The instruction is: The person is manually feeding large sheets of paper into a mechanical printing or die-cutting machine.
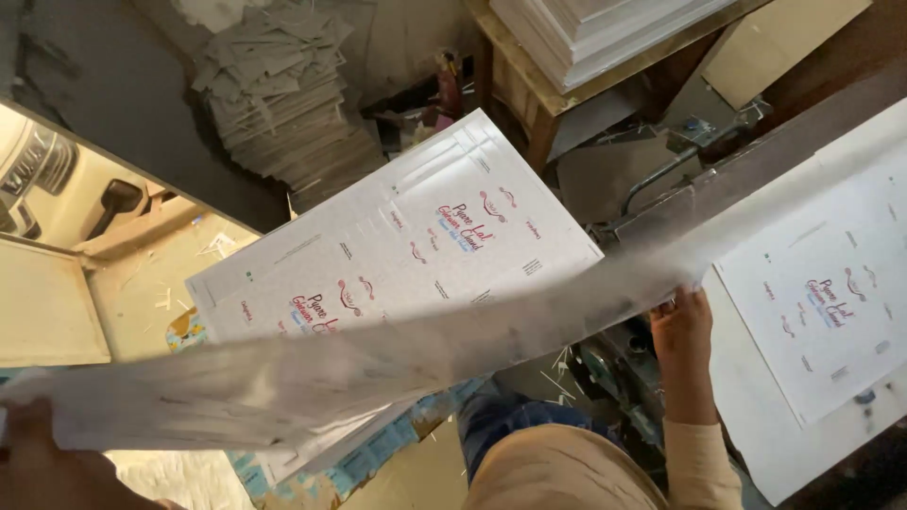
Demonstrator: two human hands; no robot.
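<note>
A large white sheet (378,359) stretches blurred across the view between my hands. My left hand (38,463) grips its end at the lower left. My right hand (682,326) holds the other end near a dark machine (624,364). Under the moving sheet lies a stack of white printed sheets (416,236) with red and blue marks. Another printed sheet (831,293) rests flat at the right.
A pile of grey cut cardboard pieces (283,94) stands at the back. A stack of white boards (595,28) sits on a wooden stand (529,85). Paper scraps litter the floor (151,283). A metal lever (661,175) sticks up near the machine.
</note>
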